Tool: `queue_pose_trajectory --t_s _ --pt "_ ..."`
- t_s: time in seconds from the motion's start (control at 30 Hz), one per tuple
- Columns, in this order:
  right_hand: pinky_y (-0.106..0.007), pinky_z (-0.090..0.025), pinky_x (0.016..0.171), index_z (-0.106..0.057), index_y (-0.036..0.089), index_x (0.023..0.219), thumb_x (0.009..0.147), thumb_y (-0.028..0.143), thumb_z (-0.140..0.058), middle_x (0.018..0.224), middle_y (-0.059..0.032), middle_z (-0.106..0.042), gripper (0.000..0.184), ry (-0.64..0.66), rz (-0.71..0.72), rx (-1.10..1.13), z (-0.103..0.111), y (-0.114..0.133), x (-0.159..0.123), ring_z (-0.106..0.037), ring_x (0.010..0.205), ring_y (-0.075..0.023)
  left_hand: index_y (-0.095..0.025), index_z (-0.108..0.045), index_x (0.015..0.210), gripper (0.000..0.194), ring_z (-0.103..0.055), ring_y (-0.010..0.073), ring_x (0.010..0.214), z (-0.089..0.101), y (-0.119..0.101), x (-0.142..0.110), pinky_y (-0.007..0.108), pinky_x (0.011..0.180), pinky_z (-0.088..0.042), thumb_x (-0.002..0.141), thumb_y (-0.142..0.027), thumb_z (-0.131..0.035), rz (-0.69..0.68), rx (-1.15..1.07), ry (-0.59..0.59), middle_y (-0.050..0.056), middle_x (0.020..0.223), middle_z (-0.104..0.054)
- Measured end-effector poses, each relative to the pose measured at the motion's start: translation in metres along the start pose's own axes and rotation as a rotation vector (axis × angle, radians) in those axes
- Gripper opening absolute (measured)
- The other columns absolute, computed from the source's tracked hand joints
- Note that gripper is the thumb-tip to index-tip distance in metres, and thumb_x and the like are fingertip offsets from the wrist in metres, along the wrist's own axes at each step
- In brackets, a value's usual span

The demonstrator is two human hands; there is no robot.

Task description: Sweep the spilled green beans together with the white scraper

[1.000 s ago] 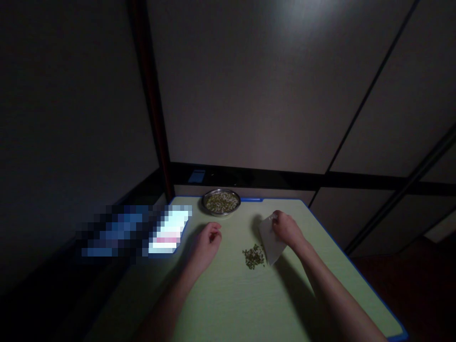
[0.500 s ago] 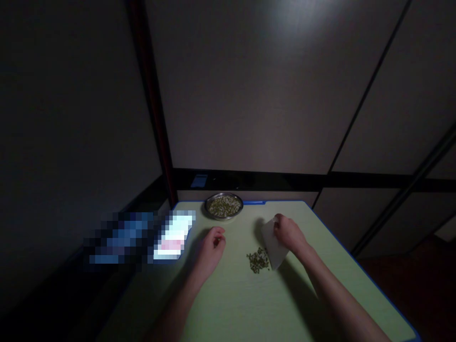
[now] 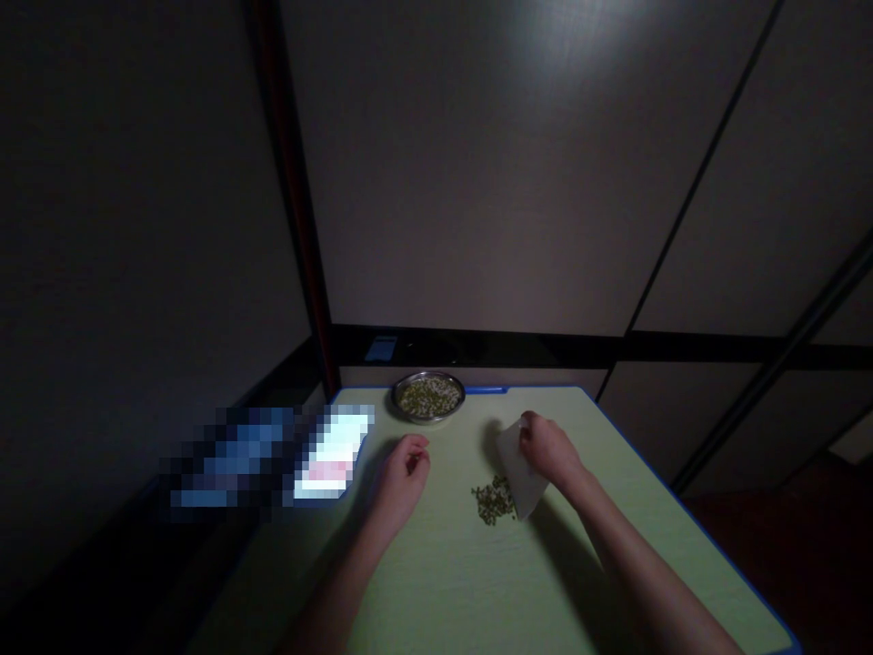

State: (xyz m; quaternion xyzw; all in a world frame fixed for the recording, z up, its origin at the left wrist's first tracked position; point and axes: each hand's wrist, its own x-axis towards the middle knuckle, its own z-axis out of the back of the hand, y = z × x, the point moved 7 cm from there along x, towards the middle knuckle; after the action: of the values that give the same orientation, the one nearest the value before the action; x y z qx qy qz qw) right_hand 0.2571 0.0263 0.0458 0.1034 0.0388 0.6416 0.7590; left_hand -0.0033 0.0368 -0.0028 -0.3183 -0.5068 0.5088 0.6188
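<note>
Right hand: centre right of the frame, grip [image 3: 551,450] clamped on the upper edge of a pale sheet, fingers curled over it
Pale sheet [image 3: 516,468]: right of centre, tilted, lower edge down by the worktop, right beside the green pile; exact material can't tell
Green pile [image 3: 492,502]: small loose grains, lower middle of the frame, spread on the worktop left of the pale sheet, few stray bits around
Left hand [image 3: 404,478]: left of the green pile, well apart from it, fingers loosely curled; can't tell if grip is together or apart at the tips, or if anything is inside
Metal dish [image 3: 394,403]: round, middle of the frame, far end of the worktop, above the left hand, holds green and whitish grains
Worktop [image 3: 436,591]: light green, blue edging, fills lower middle
Blue strip [image 3: 486,390]: at the far edge, just right of the metal dish
Bright patch [image 3: 331,455]: pixelated, left of the left hand, content unreadable
Wall panels [image 3: 464,200]: dim, behind worktop, glare at top
</note>
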Motion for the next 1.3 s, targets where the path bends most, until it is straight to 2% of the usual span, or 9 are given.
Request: queue_pose_trajectory --t_s 0.43,0.67,0.87,1.1,1.3 --pt "-0.028 -0.042 0.076 -0.059 0.016 0.108 0.084 0.018 -0.043 0.099 -0.0148 -0.07 0.029 -0.006 0.039 0.024 0.001 0.01 -0.004 -0.065 0.096 -0.0234 -0.019 -0.057 0.087 0.018 -0.062 0.0158 0.073 0.0 -0.005 -0.001 0.027 0.069 -0.049 0.074 -0.029 -0.048 -0.001 0.034 0.012 0.003 0.08 -0.064" --pt "-0.029 -0.042 0.08 -0.055 0.015 0.124 0.083 0.019 -0.043 0.104 -0.0161 -0.07 0.044 -0.019 0.077 0.057 0.016 0.008 -0.007 -0.065 0.099 -0.0243 -0.019 -0.057 0.086 0.017 -0.062 0.015 0.07 -0.001 -0.004 0.0 0.025 0.066 -0.048 0.074 -0.027 -0.048 -0.008 0.059 0.012 0.002 0.077 -0.064" --pt "-0.03 -0.042 0.085 -0.052 0.013 0.13 0.083 0.022 -0.043 0.11 -0.0168 -0.068 0.049 -0.075 0.054 0.076 0.03 -0.009 -0.004 -0.063 0.104 -0.0251 -0.02 -0.056 0.085 0.015 -0.061 0.0145 0.07 -0.002 0.0 0.0 0.025 0.066 -0.048 0.075 -0.023 -0.046 -0.028 0.06 -0.008 0.002 0.078 -0.064" --pt "-0.03 -0.042 0.087 -0.051 0.011 0.132 0.082 0.018 -0.041 0.111 -0.0173 -0.068 0.051 -0.06 0.052 0.087 0.012 -0.015 -0.006 -0.063 0.105 -0.0244 -0.02 -0.057 0.086 0.014 -0.062 0.0146 0.07 -0.001 -0.003 -0.002 0.025 0.066 -0.048 0.076 -0.023 -0.047 -0.031 0.071 0.006 0.002 0.078 -0.065" --pt "-0.032 -0.043 0.087 -0.051 0.012 0.132 0.083 0.019 -0.041 0.112 -0.0178 -0.067 0.051 -0.074 0.071 0.089 0.011 -0.006 -0.005 -0.063 0.104 -0.026 -0.02 -0.057 0.086 0.014 -0.062 0.0144 0.072 -0.001 -0.001 -0.001 0.025 0.068 -0.048 0.076 -0.022 -0.047 -0.029 0.09 0.006 0.002 0.08 -0.065"
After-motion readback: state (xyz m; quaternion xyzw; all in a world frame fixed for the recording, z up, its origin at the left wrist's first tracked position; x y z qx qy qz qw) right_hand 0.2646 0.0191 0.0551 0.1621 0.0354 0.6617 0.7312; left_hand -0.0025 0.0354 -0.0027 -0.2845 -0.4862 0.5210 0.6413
